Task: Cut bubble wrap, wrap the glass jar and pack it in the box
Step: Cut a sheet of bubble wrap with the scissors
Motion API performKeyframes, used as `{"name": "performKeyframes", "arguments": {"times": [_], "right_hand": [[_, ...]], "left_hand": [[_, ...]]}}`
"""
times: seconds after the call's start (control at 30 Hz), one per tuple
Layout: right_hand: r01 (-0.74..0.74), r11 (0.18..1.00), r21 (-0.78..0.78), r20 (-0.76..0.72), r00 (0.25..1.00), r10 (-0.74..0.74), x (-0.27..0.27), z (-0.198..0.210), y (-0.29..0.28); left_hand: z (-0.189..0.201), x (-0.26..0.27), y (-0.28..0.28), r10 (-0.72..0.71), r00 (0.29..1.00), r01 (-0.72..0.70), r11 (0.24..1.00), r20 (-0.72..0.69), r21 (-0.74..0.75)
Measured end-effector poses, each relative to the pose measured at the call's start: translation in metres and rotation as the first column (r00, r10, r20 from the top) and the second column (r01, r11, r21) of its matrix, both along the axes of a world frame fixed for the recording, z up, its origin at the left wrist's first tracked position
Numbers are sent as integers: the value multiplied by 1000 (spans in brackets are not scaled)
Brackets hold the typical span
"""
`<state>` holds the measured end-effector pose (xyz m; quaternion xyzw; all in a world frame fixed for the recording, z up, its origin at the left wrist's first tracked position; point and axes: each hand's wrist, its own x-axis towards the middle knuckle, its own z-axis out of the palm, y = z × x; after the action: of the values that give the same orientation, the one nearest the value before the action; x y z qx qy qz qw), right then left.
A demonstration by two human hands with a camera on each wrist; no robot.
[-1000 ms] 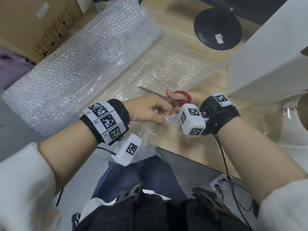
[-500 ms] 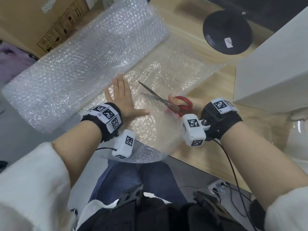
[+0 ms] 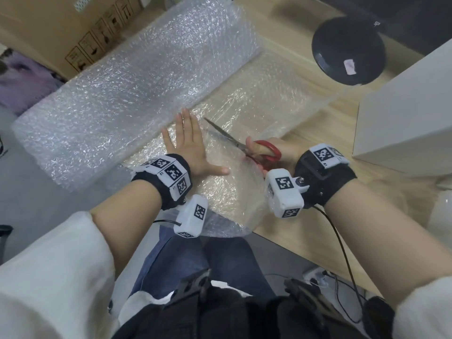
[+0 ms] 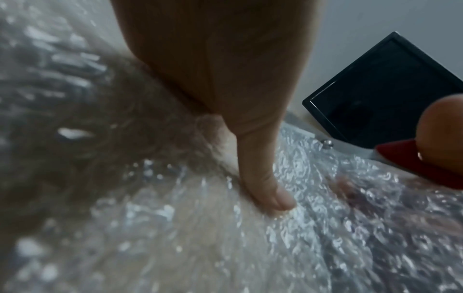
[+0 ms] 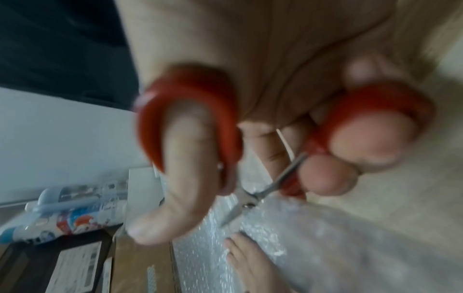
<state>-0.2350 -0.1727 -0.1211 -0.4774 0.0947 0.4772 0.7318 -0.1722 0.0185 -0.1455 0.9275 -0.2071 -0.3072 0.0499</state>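
A wide roll of bubble wrap (image 3: 117, 99) lies across the desk, with a loose sheet (image 3: 256, 104) unrolled toward me and hanging over the front edge. My left hand (image 3: 188, 148) lies flat on the sheet, fingers straight, thumb (image 4: 265, 190) spread to the right. My right hand (image 3: 271, 152) grips red-handled scissors (image 3: 254, 149), thumb (image 5: 175, 174) through one loop, blades pointing away over the sheet just right of the left hand. The blades (image 5: 253, 198) meet the wrap in the right wrist view. No glass jar shows clearly.
A white box (image 3: 403, 113) stands at the right on the wooden desk (image 3: 330, 192). A black round monitor base (image 3: 347, 50) sits behind. A brown carton (image 3: 73, 33) stands at the far left. Cables hang under the desk edge.
My left hand let go near the scissors, moved left and flattened onto the sheet. The scissors slid forward along the wrap with the right hand.
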Motion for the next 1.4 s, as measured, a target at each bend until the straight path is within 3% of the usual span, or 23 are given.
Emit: {"name": "performKeyframes", "arguments": {"times": [0.2, 0.3, 0.47, 0.7, 0.83, 0.93, 1.0, 1.2, 1.3, 1.4], "right_hand": [[21, 997, -75, 52, 999, -18, -1, 4, 13], [40, 999, -14, 24, 999, -40, -4, 4, 9], [149, 986, -73, 52, 988, -145, -15, 5, 4], [130, 975, -181, 119, 987, -109, -18, 1, 2], [102, 987, -127, 73, 993, -93, -19, 0, 3], [162, 977, -135, 15, 987, -162, -12, -5, 6], [138, 977, -163, -118, 980, -158, -8, -4, 10], [29, 985, -172, 8, 1000, -28, -3, -8, 11], [-41, 984, -175, -18, 999, 39, 4, -2, 3], [43, 970, -238, 28, 999, -38, 6, 11, 1]], "left_hand": [[1, 0, 0, -3, 1000, 3, 1000, 5, -6], [1, 0, 2, -2, 1000, 2, 1000, 3, -29], [23, -14, -7, 143, 987, -111, 940, 76, -322], [21, -4, -21, 64, 993, -56, 995, 95, -87], [15, -1, -21, 57, 988, -31, 982, 140, -184], [16, -1, -12, 102, 973, -33, 948, 205, -315], [16, -2, -9, 91, 965, 11, 924, 246, -383], [15, 0, -2, 48, 970, 72, 881, 240, -468], [13, 0, -2, 30, 971, 83, 888, 238, -453], [11, -2, -2, 49, 966, 79, 880, 254, -469]]}}
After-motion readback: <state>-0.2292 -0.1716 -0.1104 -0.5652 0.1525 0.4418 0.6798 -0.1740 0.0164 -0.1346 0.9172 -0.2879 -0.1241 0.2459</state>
